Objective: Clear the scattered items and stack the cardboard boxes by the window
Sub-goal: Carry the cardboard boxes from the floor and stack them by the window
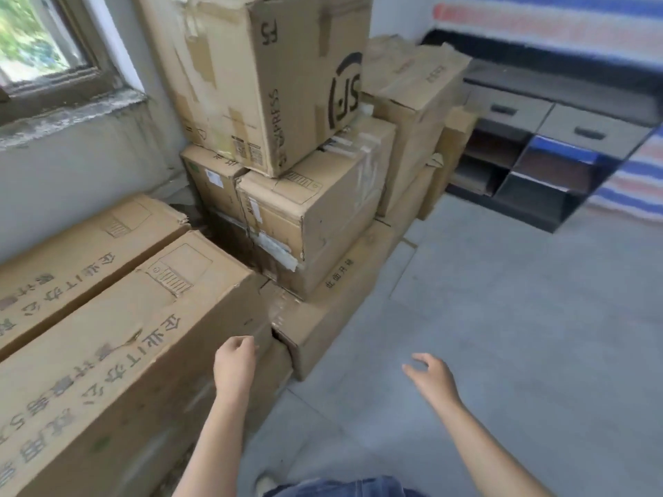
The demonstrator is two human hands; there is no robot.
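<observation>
Cardboard boxes are piled in the corner under the window [39, 41]. A big box with an SF Express logo [265, 77] sits tilted on top of a mid-size box [315, 206], which rests on a flat low box [333, 310]. Two long boxes with printed characters [118, 338] lie at the left along the wall. My left hand [235, 364] hovers in front of the nearer long box's end, fingers loosely curled, holding nothing. My right hand [432, 376] hangs over the floor, fingers relaxed and empty.
More boxes [416, 113] stand behind the stack toward the right. A dark cabinet with grey drawers [549, 138] lines the far wall, beside a striped tarp [631, 174]. Grey tiled floor [502, 317] stretches to the right. My shoe [265, 484] shows at the bottom.
</observation>
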